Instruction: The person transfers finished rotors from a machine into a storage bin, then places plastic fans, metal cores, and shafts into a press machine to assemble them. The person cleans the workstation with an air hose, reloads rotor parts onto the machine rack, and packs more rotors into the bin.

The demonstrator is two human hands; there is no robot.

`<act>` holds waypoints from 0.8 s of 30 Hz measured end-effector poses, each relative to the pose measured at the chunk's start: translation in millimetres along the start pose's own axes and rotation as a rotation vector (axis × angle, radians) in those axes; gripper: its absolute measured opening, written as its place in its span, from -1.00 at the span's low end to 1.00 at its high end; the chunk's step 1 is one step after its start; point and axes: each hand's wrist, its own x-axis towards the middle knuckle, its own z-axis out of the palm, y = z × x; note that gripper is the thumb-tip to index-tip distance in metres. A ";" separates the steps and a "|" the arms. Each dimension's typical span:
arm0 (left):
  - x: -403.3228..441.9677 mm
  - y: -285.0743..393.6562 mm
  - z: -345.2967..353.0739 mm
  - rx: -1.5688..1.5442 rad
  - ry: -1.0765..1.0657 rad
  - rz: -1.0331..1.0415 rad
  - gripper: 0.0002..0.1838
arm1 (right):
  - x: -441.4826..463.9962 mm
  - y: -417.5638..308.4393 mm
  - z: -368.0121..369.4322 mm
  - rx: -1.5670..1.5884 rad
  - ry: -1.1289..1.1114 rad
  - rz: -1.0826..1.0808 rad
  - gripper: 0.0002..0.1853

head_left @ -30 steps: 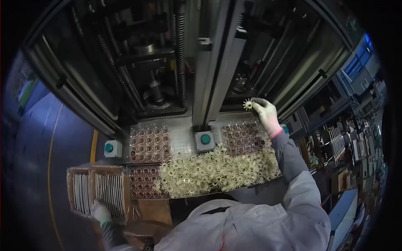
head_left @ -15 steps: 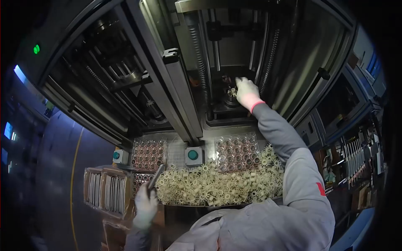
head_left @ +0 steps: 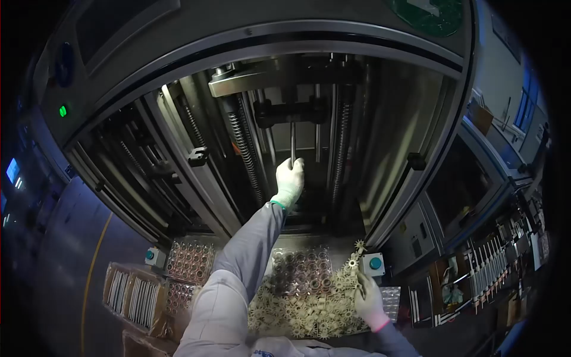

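My left hand (head_left: 289,181), gloved with a green cuff, reaches into the press and is closed around a slim metal shaft (head_left: 293,143). The shaft stands upright, its top close under the dark crosspiece (head_left: 290,112) of the press; its lower end is hidden by my hand. My right hand (head_left: 371,302), in a glove with a pink cuff, is at the right end of a heap of pale star-shaped plastic parts (head_left: 297,314). Its fingers are closed at a few star-shaped parts (head_left: 353,263) that rise above the heap; exactly how many it grips I cannot tell.
Clear plastic trays (head_left: 302,265) of copper-coloured rings stand behind the heap and at the left (head_left: 190,260). Button boxes with green buttons sit at right (head_left: 373,263) and left (head_left: 154,257). Boxes of metal shafts (head_left: 143,302) stand at lower left. Press posts (head_left: 342,143) flank my left arm.
My left hand has carried the shaft from the front left up into the press. My right hand has come out of the press to the heap's right end. The view has shifted right.
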 end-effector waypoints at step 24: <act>-171.4 21.0 -112.5 0.499 -0.781 0.641 -0.31 | 47.8 43.4 -5.6 -0.542 -0.116 0.050 -0.21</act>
